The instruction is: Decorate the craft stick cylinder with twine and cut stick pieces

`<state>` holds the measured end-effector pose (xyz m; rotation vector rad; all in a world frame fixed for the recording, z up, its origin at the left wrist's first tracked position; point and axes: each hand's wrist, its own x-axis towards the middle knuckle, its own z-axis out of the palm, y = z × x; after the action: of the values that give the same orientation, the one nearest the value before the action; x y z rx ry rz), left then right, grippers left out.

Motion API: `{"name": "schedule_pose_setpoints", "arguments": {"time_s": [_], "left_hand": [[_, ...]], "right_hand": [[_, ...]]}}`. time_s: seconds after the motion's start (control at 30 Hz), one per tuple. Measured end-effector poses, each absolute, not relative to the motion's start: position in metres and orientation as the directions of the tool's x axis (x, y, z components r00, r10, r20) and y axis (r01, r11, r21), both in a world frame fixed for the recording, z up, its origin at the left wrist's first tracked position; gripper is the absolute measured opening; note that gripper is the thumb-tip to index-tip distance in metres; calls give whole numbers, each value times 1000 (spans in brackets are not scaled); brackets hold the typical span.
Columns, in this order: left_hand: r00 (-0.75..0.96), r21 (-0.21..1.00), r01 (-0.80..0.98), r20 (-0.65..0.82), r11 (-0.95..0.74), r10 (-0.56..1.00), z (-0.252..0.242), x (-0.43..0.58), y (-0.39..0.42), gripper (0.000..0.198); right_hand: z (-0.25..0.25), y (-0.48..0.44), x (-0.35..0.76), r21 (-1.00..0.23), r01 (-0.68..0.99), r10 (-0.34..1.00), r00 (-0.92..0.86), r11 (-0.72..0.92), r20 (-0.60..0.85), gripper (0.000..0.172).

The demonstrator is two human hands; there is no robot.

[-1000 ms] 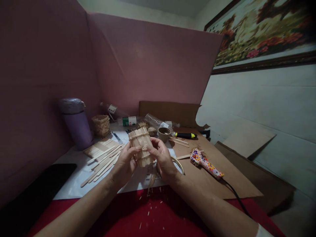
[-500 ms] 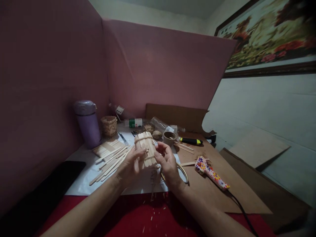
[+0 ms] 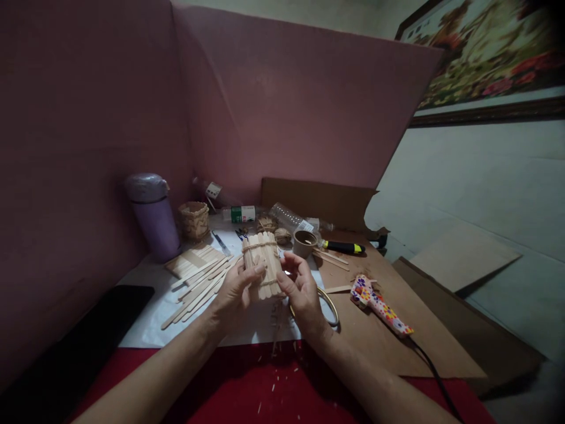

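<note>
Between my two hands is a small barrel-shaped cup made of craft sticks [image 3: 263,259], with twine bands near its top and bottom. My left hand [image 3: 236,285] is closed on its left side, the thumb lying across the front. On the right side, my right hand [image 3: 302,288] grips it with thumb and fingers. The cup is held upright, slightly tilted, above white paper [image 3: 150,321]. Loose craft sticks [image 3: 198,294] lie to the left of my left hand. Partly behind my right wrist is a roll of tape [image 3: 330,306].
A purple tumbler [image 3: 154,227] and a woven basket [image 3: 194,221] stand at back left. Behind are plastic bottles [image 3: 289,217], twine balls [image 3: 282,236] and a brown cup [image 3: 303,242]. A yellow-black cutter [image 3: 342,247] and a flowered glue gun [image 3: 379,306] with a cord lie on cardboard [image 3: 424,347].
My view has tilted down slightly, so the background sits higher. Both hands keep their hold on the craft-stick cup, which is nearly unmoved.
</note>
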<state>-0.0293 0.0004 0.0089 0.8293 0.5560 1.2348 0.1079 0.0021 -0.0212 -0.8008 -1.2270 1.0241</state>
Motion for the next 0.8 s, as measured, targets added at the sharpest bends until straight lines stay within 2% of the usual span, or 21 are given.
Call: {"name": "schedule_pose_setpoints", "arguments": {"time_s": [0.2, 0.43, 0.8], "left_hand": [[281, 756, -639, 61, 140, 958, 10, -29, 0, 41], [180, 800, -595, 39, 77, 983, 7, -27, 3, 54], [146, 843, -539, 97, -3, 984, 5, -27, 3, 53]], "right_hand": [[-21, 3, 107, -915, -230, 943, 46, 330, 328, 46], [-20, 1, 109, -923, -187, 941, 25, 336, 338, 45], [-23, 2, 108, -913, -255, 946, 21, 317, 323, 45]]}}
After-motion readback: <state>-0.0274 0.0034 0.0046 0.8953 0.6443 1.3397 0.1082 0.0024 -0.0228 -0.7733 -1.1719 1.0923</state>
